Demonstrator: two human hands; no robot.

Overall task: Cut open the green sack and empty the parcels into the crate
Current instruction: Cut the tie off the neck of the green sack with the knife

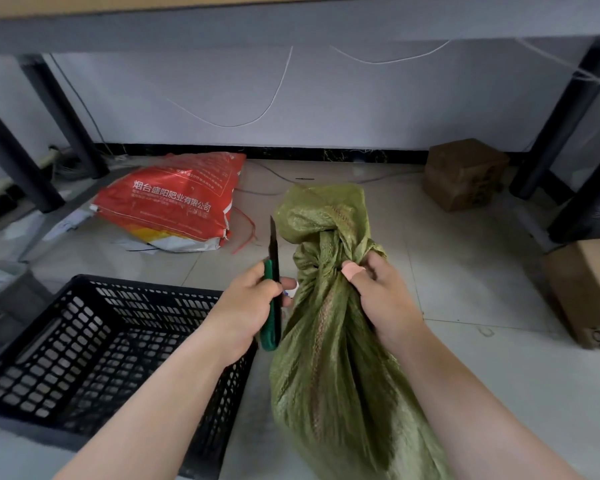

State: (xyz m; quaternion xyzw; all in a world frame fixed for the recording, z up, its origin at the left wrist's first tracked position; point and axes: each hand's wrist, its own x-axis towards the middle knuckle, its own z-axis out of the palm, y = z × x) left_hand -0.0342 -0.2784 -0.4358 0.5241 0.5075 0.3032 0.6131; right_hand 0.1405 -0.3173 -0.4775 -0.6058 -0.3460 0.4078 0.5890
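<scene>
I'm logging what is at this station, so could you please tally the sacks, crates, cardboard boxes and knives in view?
Sacks: 2, the green sack and the red sack
Crates: 1, the black crate
Cardboard boxes: 2, the far cardboard box and the near cardboard box
Knives: 1, the knife in the left hand
Total: 6

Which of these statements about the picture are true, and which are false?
1. The left hand grips a knife with its blade out. True.
2. The right hand holds the sack below its knot. True.
3. The crate is full of parcels. False: no parcels show in it.
4. The sack is cut open. False: its top is knotted and no cut shows.
5. The red bag lies inside the crate. False: it lies on the floor beyond it.
</scene>
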